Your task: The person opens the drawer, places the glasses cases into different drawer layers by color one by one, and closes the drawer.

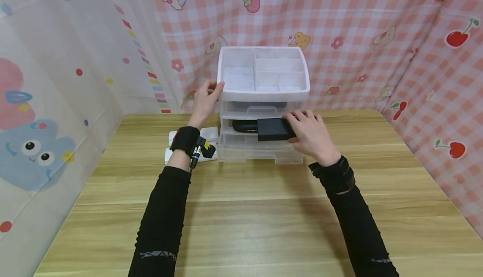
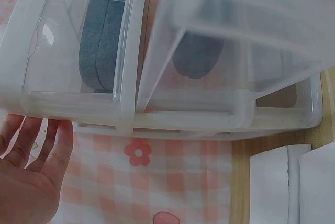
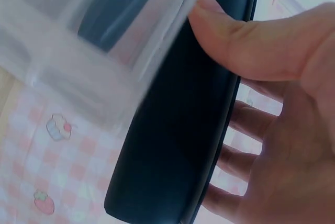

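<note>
A white drawer organizer (image 1: 264, 95) with clear drawers stands at the back of the table. Its middle drawer (image 1: 227, 128) is pulled out, with a dark rounded item (image 1: 244, 126) in it. My right hand (image 1: 311, 134) grips a black oblong case (image 1: 275, 129) at the front of this drawer, thumb on one face and fingers behind, as the right wrist view shows. My left hand (image 1: 205, 101) rests against the organizer's left side near the top, fingers fairly straight. A blue-grey fabric case (image 2: 99, 43) shows inside the upper drawer in the left wrist view.
The organizer's top tray (image 1: 279, 65) has several compartments. White flat boxes or packets (image 1: 210, 133) lie left of the organizer, partly behind my left wrist. Patterned curtains (image 1: 339, 17) hang behind and beside the wooden table (image 1: 256, 226).
</note>
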The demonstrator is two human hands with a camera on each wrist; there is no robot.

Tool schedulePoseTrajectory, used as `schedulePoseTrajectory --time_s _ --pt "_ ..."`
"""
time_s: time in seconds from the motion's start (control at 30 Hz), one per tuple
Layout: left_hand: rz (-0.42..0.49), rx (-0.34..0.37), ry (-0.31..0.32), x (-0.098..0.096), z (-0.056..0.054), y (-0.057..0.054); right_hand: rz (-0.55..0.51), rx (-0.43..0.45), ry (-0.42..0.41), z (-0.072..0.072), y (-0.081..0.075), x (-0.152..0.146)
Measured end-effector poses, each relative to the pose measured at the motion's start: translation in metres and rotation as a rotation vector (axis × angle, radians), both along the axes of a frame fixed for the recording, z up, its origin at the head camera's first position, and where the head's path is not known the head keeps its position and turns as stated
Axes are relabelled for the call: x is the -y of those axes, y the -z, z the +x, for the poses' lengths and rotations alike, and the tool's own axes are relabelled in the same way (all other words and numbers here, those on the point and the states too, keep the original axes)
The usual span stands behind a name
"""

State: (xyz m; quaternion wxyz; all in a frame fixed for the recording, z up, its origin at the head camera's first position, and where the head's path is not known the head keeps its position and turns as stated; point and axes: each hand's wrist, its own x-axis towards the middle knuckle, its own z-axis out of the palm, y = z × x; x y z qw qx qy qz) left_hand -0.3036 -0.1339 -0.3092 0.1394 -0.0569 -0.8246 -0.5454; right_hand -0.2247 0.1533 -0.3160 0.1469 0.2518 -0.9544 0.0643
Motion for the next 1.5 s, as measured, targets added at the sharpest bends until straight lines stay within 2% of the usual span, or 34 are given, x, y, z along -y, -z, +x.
schedulePoseTrajectory --time_s 0.53,1.1,1.5 --pt "-0.005 -0.017 0.003 0.000 0.000 0.001 0.054 -0.013 -0.100 -0.008 0.010 0.036" --pt "0.000 -0.011 0.004 0.000 0.000 0.000 0.054 0.155 -0.153 -0.023 0.019 0.047" --pt "0.003 -0.018 0.009 0.001 -0.001 0.002 0.059 0.168 -0.168 -0.030 0.023 0.047"
